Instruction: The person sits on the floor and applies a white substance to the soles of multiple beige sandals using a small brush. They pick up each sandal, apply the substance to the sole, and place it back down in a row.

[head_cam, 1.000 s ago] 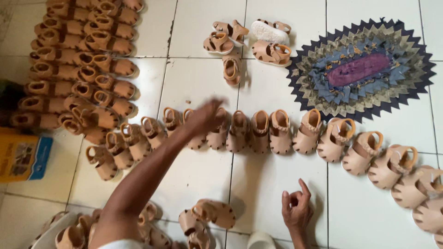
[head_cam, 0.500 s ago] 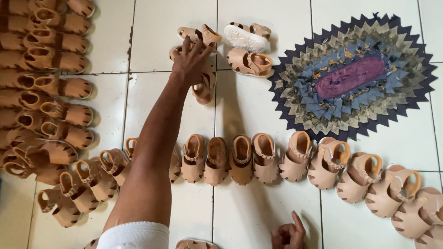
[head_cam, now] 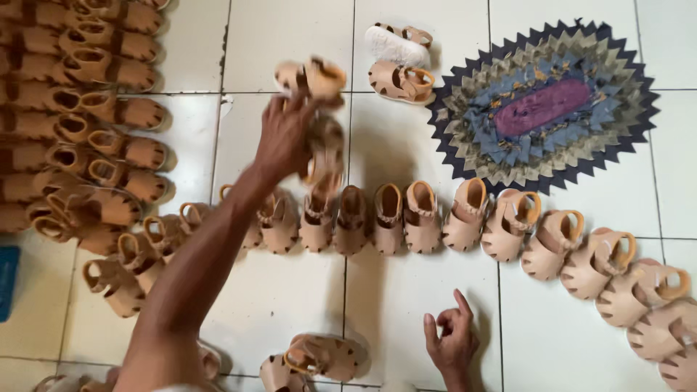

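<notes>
Head view: left hand (head_cam: 284, 134) was clamped on two tan sandals (head_cam: 314, 77); right hand (head_cam: 451, 341) rested on the tiled floor (head_cam: 290, 36), fingers loosely apart.

Rug (head_cam: 543, 109) behind sandal row (head_cam: 435, 218), sandal stack (head_cam: 80, 123) left

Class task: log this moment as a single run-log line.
left hand: gripping tan sandals above tiled floor | right hand: empty, fingers curled | sandal row: behind | rug: right

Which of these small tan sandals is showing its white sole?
The tan sandal lying on its side at the top, just left of the oval patchwork rug; its pale sole faces the camera, while the others show only their tan uppers.
</notes>
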Demonstrator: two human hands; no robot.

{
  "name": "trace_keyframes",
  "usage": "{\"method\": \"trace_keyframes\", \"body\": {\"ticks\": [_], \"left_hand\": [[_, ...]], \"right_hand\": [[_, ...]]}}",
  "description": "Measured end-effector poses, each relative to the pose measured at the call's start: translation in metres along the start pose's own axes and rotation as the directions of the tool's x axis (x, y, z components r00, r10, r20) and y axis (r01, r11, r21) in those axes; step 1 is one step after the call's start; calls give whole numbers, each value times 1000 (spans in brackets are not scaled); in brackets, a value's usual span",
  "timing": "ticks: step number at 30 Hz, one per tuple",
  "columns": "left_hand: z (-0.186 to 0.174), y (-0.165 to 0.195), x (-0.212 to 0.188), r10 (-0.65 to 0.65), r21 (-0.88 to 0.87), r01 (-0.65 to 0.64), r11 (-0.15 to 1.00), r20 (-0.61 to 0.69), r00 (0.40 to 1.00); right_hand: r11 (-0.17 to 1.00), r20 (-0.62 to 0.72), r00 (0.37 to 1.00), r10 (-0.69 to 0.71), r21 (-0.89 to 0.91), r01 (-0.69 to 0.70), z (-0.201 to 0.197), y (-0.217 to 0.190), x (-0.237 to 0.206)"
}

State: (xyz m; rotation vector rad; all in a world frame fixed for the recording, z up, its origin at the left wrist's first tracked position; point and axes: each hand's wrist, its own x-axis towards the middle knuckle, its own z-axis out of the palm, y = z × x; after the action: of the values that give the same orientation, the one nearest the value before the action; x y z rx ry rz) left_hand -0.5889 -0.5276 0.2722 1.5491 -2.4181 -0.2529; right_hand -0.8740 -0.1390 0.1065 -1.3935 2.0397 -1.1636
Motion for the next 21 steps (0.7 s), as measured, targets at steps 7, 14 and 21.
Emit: {"method": "trace_keyframes", "body": {"ticks": [7, 14, 21], "left_hand": [[-60, 114, -265, 189, -143, -162, 976, 194, 963], [-61, 145, -337, 263, -196, -182, 964, 584, 768], [9, 90, -116, 231, -334, -94, 938, 398, 888]], "right_hand": [[962, 94, 962, -257, -75, 264, -10, -42, 12], [923, 176, 916, -361, -72, 378, -9, -44, 22], [951, 121, 947, -297, -46, 304, -3, -23, 35]]}}
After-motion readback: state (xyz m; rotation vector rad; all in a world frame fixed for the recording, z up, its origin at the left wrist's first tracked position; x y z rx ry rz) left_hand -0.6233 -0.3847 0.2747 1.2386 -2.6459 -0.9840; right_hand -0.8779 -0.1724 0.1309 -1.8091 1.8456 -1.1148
